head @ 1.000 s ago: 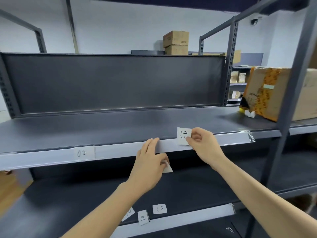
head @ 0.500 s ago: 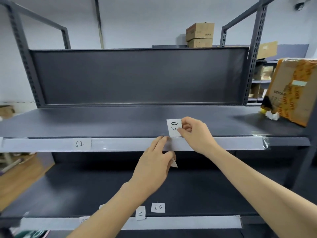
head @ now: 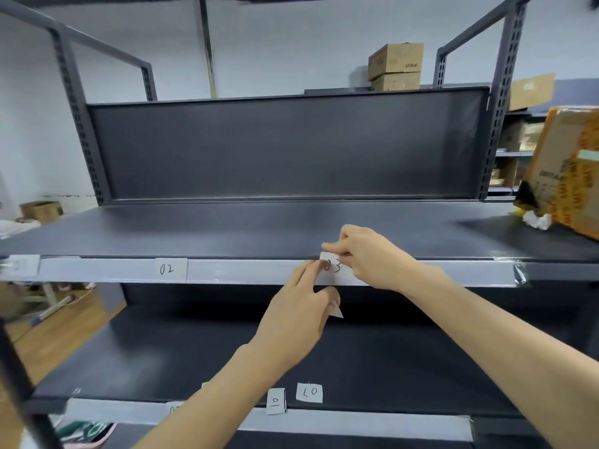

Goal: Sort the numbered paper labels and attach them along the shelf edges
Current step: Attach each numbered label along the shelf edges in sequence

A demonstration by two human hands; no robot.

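Your right hand (head: 366, 257) is pinching the 03 label (head: 334, 267) against the strip (head: 243, 270). Your left hand (head: 298, 315) is pressing two fingers on it, gripping a slip (head: 337, 312).

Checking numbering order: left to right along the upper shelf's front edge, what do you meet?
Blurred white paper label, white paper label marked 02, fingers of the left hand gripping a white paper scrap, white paper label marked 03, right hand pinching it, crinkled clear tape.
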